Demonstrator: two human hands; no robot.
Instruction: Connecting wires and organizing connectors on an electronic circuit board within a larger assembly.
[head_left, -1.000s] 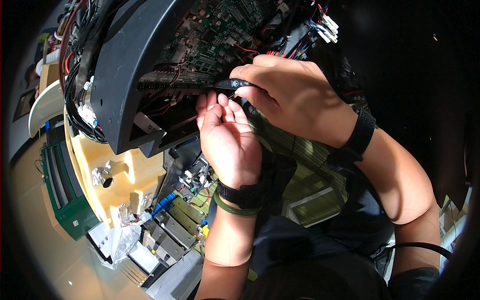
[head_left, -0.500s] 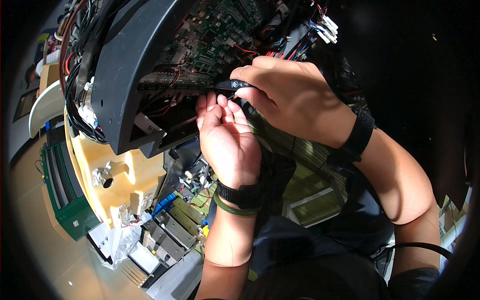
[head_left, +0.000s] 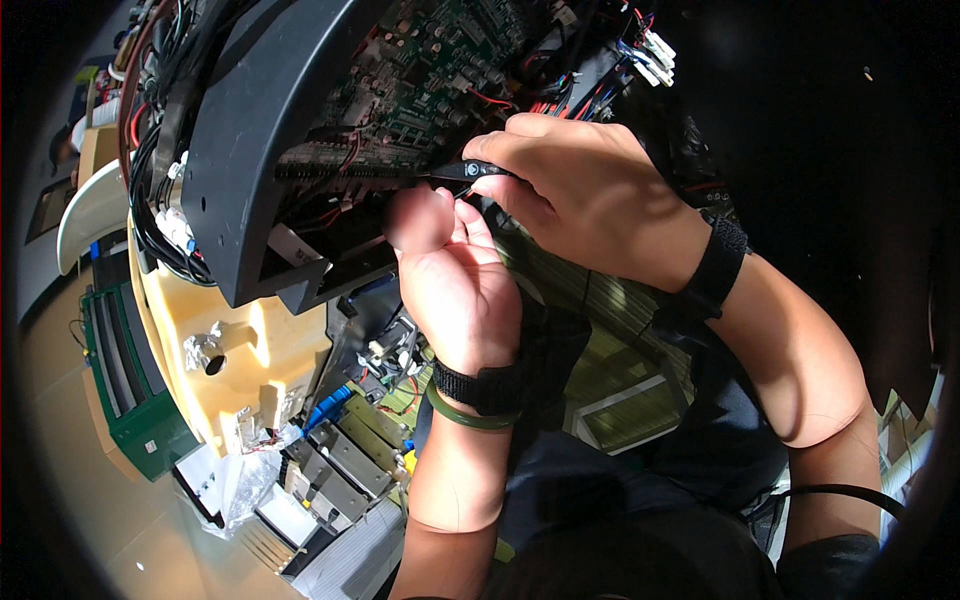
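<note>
My right hand (head_left: pixel 590 195) is closed round a slim black tool (head_left: pixel 470 171) with a tapered tip and a small white mark. The tip points left, beside a dark row of connectors (head_left: pixel 340 172) along the lower edge of a green circuit board (head_left: pixel 410 95). Just below, my left hand (head_left: pixel 462 290) is turned palm up. Its thumb and nearest fingers are smeared, so what they hold, if anything, cannot be made out; the other fingers curl upward. A thin wire shows between the two hands. The board sits inside a black metal housing (head_left: pixel 255 130).
Black cables (head_left: pixel 150 200) hang along the housing's left side. Loose white connectors (head_left: pixel 655 58) dangle at upper right. Below are a cream-coloured panel (head_left: pixel 230 350), a green case (head_left: pixel 150 425), and metal parts (head_left: pixel 335 465) with clear plastic wrap (head_left: pixel 245 495).
The thumb and nearest fingers of my left hand have become smeared. The right hand and its black tool have barely moved.
</note>
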